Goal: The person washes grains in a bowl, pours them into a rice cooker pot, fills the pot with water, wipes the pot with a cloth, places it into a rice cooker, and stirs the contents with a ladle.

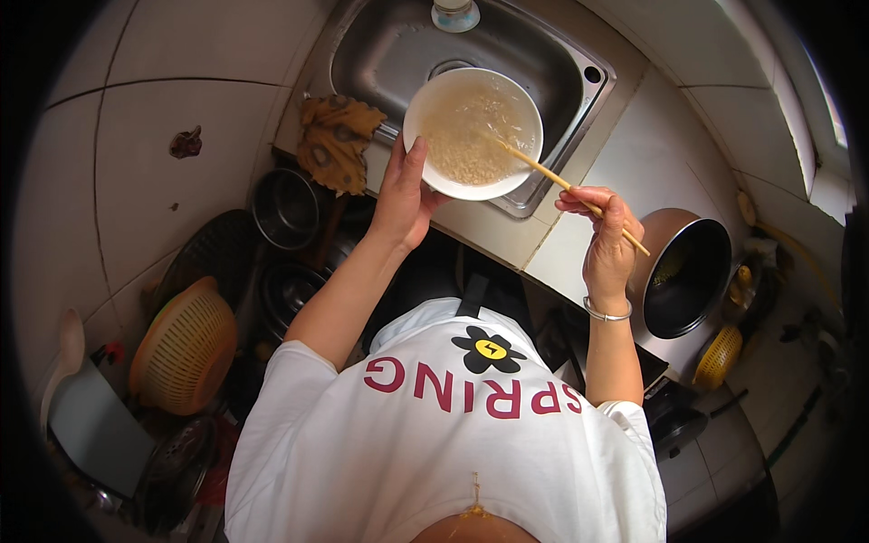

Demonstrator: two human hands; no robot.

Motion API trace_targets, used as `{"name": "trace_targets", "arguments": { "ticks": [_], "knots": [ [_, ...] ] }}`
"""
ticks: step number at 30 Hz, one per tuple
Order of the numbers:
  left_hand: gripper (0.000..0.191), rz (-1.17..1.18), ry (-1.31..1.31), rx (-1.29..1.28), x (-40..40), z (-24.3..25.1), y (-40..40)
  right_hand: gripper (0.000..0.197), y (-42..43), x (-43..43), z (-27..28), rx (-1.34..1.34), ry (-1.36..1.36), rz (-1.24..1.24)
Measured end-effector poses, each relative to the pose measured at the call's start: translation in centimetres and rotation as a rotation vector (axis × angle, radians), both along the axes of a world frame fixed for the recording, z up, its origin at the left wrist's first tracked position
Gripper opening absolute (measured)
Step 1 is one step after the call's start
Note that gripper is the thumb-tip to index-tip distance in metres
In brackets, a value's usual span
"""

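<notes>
My left hand grips the lower left rim of a white bowl, thumb on top and fingers underneath. Cloudy water fills the bowl, and pale grains have settled toward its near side. Between the fingers of my right hand is a wooden chopstick or a pair held together; I cannot tell which. Its lower end dips into the water near the bowl's middle. The bowl is held over the near part of a stainless steel sink, hiding part of the drain.
A faucet juts over the sink's far side. Left of the bowl, a brown patterned cloth drapes over the counter edge. An inner cooking pot rests at right. Pots and an orange plastic colander stand at lower left.
</notes>
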State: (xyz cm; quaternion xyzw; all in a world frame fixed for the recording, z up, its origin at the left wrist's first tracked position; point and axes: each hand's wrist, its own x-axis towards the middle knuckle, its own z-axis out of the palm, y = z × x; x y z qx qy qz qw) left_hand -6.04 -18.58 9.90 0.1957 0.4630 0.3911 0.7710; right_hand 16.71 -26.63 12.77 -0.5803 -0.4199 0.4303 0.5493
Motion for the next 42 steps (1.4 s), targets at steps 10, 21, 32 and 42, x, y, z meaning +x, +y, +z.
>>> {"name": "trace_targets", "arguments": {
  "ticks": [10,21,32,42],
  "knots": [
    [0.049,0.088,-0.032,-0.051,-0.1,0.7,-0.1,0.049,-0.6,0.7,-1.1,-0.027,0.347,-0.216],
    [0.049,0.045,0.12,-0.072,-0.6,1.8,0.5,0.049,-0.2,0.3,-2.9,-0.112,0.481,-0.271],
    [0.054,-0.012,0.202,-0.057,-1.4,1.8,1.2,0.049,0.0,0.1,-3.2,-0.125,0.485,-0.261],
    [0.054,-0.047,0.242,-0.053,-1.7,2.3,1.6,0.047,-0.2,0.1,-3.1,-0.115,0.501,-0.261]
  ]
}}
